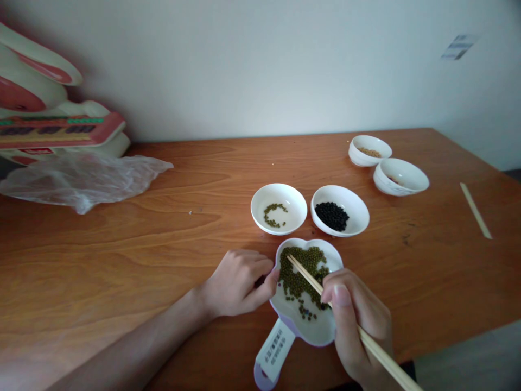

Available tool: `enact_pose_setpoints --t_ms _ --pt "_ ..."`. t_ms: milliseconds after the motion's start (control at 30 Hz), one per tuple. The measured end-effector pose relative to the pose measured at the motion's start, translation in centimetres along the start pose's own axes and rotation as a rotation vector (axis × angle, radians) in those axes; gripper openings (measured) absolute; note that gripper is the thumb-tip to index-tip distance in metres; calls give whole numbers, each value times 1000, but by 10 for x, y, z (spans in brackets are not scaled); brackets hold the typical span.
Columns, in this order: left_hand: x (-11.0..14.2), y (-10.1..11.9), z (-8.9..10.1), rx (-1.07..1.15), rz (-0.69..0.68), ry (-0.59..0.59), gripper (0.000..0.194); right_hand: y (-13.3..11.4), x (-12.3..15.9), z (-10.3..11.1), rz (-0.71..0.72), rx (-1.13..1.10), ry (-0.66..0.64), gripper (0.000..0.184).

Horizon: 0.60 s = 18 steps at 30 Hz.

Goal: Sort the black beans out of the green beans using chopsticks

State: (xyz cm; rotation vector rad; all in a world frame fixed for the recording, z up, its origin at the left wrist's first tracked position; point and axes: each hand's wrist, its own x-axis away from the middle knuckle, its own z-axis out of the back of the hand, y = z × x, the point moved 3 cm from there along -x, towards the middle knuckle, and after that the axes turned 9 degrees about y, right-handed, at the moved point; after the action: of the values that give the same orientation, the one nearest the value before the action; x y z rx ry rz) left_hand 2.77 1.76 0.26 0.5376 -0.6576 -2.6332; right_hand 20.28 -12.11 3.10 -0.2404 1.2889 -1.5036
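In my right hand point(358, 320) is a pair of chopsticks point(305, 276), tips down among the green beans point(301, 279). These mung beans lie in a white, flower-shaped dish point(319, 328) with a lilac rim and a labelled handle point(274, 350). With curled fingers, my left hand point(244, 282) grips the dish's left rim between thumb and fingers. Just behind it stands a white bowl point(295, 214) with a small ring of mung beans. To its right another white bowl point(358, 212) contains black beans point(331, 216). Whether a bean sits between the chopstick tips is too small to tell.
Two more white bowls, one with pale grains point(355, 157) and one point(407, 184) with a little brownish content, stand at the back right. A pale strip point(476, 212) lies near the right edge. A clear plastic bag point(89, 179) and a rabbit-shaped toy keyboard point(61, 130) occupy the left.
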Motion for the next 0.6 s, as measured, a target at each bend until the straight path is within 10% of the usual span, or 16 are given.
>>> enact_pose_setpoints --t_ms 600 --pt "0 0 0 3 -13 13 38 -4 -18 -6 -348 -37 73 70"
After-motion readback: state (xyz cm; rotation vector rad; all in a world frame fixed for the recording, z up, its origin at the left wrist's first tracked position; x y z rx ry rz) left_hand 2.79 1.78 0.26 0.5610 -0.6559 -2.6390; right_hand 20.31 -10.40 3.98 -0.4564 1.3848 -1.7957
